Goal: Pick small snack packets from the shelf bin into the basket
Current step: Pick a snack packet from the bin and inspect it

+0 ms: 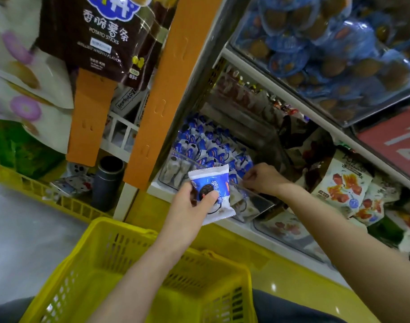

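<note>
My left hand (pixel 191 206) holds a small blue and white cookie packet (pixel 211 190) between thumb and fingers, in front of the clear shelf bin (pixel 257 203). The bin holds several more of the same blue and white packets (pixel 206 143). My right hand (pixel 262 178) reaches into the bin at its right side, fingers curled down among the packets; what they grip is hidden. The yellow plastic basket (pixel 120 234) sits below my forearms, in front of the shelf.
An orange upright post (pixel 157 101) stands left of the bin. Red and white snack bags (pixel 343 185) fill the shelf to the right. Blue packs (pixel 327 43) lie on the shelf above. A brown potato sticks bag (pixel 99 36) hangs at upper left, above a yellow crate (pixel 36 190).
</note>
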Motion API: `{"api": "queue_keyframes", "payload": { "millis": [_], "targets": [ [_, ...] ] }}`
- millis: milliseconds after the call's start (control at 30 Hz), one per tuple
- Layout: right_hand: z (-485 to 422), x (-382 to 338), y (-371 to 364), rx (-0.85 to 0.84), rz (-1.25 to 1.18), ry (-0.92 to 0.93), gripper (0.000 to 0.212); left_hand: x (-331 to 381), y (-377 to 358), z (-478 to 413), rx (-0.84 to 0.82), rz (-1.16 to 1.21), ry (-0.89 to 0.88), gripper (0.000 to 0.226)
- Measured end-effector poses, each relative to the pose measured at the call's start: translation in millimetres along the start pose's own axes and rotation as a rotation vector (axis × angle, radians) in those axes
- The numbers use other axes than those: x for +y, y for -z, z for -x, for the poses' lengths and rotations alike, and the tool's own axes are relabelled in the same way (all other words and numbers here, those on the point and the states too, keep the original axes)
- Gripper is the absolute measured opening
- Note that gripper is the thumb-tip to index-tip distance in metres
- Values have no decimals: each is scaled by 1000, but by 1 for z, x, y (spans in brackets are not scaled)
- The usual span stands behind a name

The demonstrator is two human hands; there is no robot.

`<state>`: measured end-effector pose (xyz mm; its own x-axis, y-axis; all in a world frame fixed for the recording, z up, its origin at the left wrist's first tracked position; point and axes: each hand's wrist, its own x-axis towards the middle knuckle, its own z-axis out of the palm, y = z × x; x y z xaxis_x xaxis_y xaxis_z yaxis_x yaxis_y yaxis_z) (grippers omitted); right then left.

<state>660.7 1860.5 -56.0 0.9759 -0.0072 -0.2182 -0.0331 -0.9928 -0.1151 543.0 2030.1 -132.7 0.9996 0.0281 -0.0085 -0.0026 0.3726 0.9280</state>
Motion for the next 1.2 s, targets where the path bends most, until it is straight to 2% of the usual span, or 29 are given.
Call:
{"api": "queue_keyframes", "payload": {
  "millis": [67, 167, 300, 433, 533, 600, 700, 833, 933, 1067, 1133, 1200],
  "targets": [
    [0, -1, -3, -17, 26, -29, 14, 0, 0, 1, -2, -12, 2, 19],
    [1, -4, -7, -29, 60, -63, 29, 0, 2, 3, -9, -33, 0, 19],
    [10, -6, 1, 74, -18, -58, 10, 1, 2, 6, 3, -41, 29, 23],
    [31, -2, 21, 343, -77, 0, 14, 3, -2, 10, -6, -49, 19, 9],
    [61, -1, 43, 604, -188, 229, 14, 4, -4, 13, 1, -58, -14, 7],
    [85, -5, 48, 686, -289, 376, 14, 8, -5, 14, 12, -18, -33, 12],
    [116, -12, 32, 595, -392, 461, 14, 16, -7, 18, 33, 73, -37, 25],
    [130, -20, -3, 266, -595, 365, 22, 21, -6, 25, -2, 55, -78, 19],
    [131, -21, -17, 97, -804, 280, 19, 19, -4, 31, -39, -22, -80, 40],
    [132, -19, -23, -22, -997, 195, 5, 16, -2, 34, -104, -5, 61, 63],
    [133, -19, -24, -64, -1060, 164, 19, 15, -2, 35, -169, 39, 181, 65],
    [134, -20, -24, -60, -988, 170, 30, 15, -2, 36, -205, 27, 215, 58]
  ]
}}
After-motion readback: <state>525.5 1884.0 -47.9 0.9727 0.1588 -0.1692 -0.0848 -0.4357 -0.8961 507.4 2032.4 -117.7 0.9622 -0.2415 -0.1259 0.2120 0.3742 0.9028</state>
